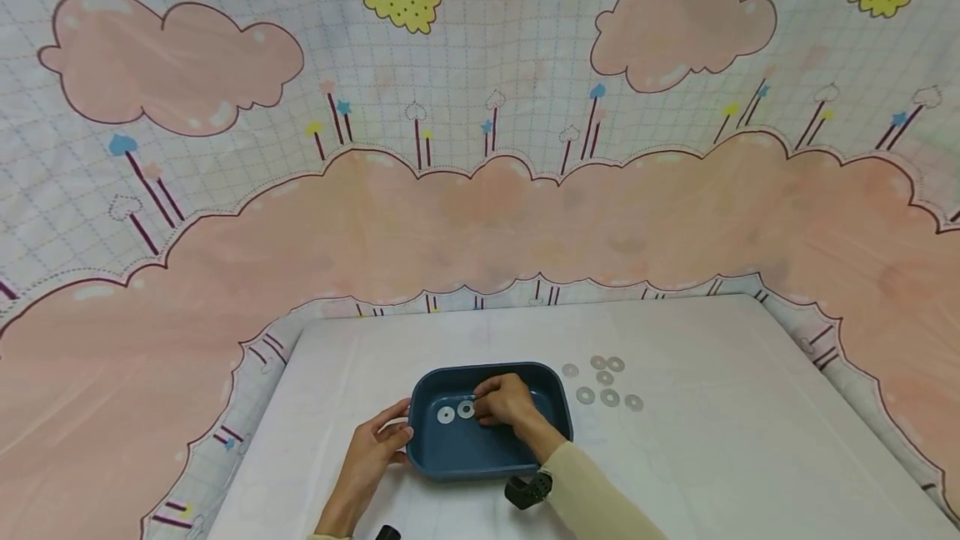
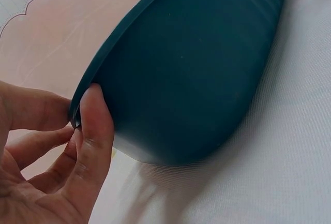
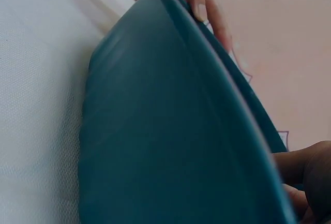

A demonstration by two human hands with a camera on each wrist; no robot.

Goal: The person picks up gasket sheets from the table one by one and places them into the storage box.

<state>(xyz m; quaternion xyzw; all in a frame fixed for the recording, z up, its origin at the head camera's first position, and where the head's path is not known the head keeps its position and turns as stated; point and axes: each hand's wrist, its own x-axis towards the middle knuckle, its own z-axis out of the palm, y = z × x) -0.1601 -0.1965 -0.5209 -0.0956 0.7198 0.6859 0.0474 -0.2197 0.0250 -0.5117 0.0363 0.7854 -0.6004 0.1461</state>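
Note:
A dark blue rectangular tray [image 1: 487, 461] stands on the table in the head view. My left hand [image 1: 372, 444] grips its left rim, with the thumb [image 2: 95, 113] against the outer wall and the fingers at the lip. My right hand [image 1: 510, 407] reaches over the right side into the tray, fingers bent. Its fingertips are at the right edge of a flat silver washer [image 1: 466, 409], pinching it close over the tray floor. Another washer [image 1: 446, 415] lies flat just left of it. In the right wrist view the tray wall [image 3: 155, 115] hides most of my right hand.
Several loose washers [image 1: 610, 397] lie on the white table [image 1: 720, 440] right of the tray. A patterned cloth [image 1: 480, 223] with pink clouds hangs behind the table and around its sides. Black wrist cameras, including one at the right sleeve [image 1: 528, 490], sit near the tray's front.

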